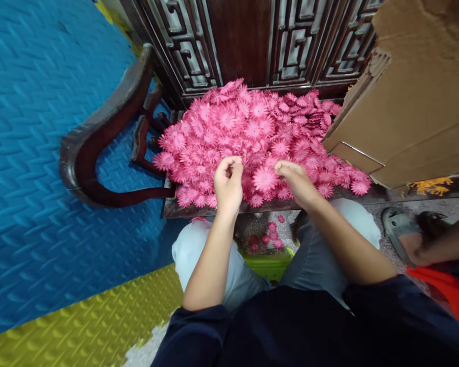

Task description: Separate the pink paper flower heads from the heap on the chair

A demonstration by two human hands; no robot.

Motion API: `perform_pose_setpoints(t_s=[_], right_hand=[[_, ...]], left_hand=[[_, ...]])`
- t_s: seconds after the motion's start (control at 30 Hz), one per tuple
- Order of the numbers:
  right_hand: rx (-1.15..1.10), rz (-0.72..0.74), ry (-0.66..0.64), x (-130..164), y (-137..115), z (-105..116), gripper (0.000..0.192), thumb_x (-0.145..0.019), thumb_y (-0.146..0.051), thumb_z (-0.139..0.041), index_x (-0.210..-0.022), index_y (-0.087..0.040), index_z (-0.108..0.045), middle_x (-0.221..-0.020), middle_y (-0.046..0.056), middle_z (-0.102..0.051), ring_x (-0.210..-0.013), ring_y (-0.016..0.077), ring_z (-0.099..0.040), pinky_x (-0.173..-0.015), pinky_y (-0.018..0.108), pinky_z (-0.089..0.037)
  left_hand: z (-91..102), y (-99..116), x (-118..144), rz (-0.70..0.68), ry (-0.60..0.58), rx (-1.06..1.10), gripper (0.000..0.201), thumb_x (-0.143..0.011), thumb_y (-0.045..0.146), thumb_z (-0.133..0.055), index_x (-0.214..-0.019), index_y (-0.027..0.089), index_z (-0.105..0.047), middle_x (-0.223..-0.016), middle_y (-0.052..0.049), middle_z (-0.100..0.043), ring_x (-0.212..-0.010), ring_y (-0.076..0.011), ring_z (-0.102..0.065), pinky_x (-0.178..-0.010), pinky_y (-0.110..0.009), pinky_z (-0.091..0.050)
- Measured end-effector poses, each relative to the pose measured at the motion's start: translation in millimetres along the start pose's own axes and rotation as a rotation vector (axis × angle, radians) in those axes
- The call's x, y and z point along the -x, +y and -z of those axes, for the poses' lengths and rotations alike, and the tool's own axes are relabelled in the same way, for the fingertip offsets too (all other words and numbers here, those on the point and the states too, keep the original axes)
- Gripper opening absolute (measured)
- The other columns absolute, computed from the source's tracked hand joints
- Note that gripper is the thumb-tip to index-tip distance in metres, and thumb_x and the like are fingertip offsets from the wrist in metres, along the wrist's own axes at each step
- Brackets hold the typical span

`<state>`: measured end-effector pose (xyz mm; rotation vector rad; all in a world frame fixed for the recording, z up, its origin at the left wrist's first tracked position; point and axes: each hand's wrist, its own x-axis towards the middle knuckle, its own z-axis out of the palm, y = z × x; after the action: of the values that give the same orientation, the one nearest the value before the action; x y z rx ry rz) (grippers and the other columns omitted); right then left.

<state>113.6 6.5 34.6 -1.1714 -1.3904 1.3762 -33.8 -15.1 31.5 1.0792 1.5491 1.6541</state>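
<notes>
A large heap of pink artificial flower heads [226, 120] covers the dark wooden bench [183, 209] before me. My right hand [296, 182] comes in over the heap's front, thumb and fingertips pinched at the edge of one pink flower head [265, 179]. This flower faces up, its many thin petals spread around a small dark centre. Left of it, my left hand [228, 184] is raised above the heap with thumb and fingers curled together. Whether anything small is between those fingertips, I cannot make out.
A torn cardboard box [424, 102] leans at the right, beside orange fringed pieces [431, 185]. The bench's curved armrest [87, 140] stands left, over blue matting [34, 193]. Flower heads [272, 235] lie on the floor between my knees, behind a green stool [265, 262]. Another person's foot [407, 239] is at right.
</notes>
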Motion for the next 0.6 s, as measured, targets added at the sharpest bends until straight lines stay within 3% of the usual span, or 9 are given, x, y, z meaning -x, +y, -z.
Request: perform_pose_setpoints(t_s=[0.23, 0.43, 0.6], right_hand=[[-0.156, -0.004, 0.018, 2, 5, -7, 0.009, -0.066, -0.028, -0.050, -0.061, -0.020, -0.047, -0.061, -0.003, -0.045, -0.059, 0.0107, -0.041, -0.060, 0.023, -0.037], [-0.188, -0.113, 0.045, 3, 2, -10, 0.009, -0.066, -0.028, -0.054, -0.064, -0.020, -0.049, -0.061, -0.004, -0.047, -0.057, 0.0089, -0.042, -0.058, 0.021, -0.037], [-0.131, -0.142, 0.143, 0, 9, -9, 0.008, -0.067, -0.028, -0.048, -0.069, -0.021, -0.050, -0.069, -0.002, -0.054, -0.066, 0.0118, -0.049, -0.064, 0.024, -0.041]], left_hand=[[-11.7, 0, 9, -0.001, -0.143, -0.029, 0.011, -0.074, 0.027, -0.059, -0.076, 0.017, -0.061, -0.069, 0.001, -0.057, -0.063, -0.0086, -0.050, -0.063, -0.021, -0.041], [-19.3, -5, 13, -0.015, -0.165, -0.067, 0.012, -0.075, 0.029, -0.060, -0.078, 0.017, -0.062, -0.078, -0.002, -0.060, -0.072, -0.0104, -0.054, -0.069, -0.023, -0.043], [-22.3, -5, 14, -0.021, -0.165, -0.096, 0.012, -0.075, 0.028, -0.059, -0.077, 0.017, -0.063, -0.073, -0.001, -0.056, -0.065, -0.0092, -0.051, -0.064, -0.022, -0.041]])
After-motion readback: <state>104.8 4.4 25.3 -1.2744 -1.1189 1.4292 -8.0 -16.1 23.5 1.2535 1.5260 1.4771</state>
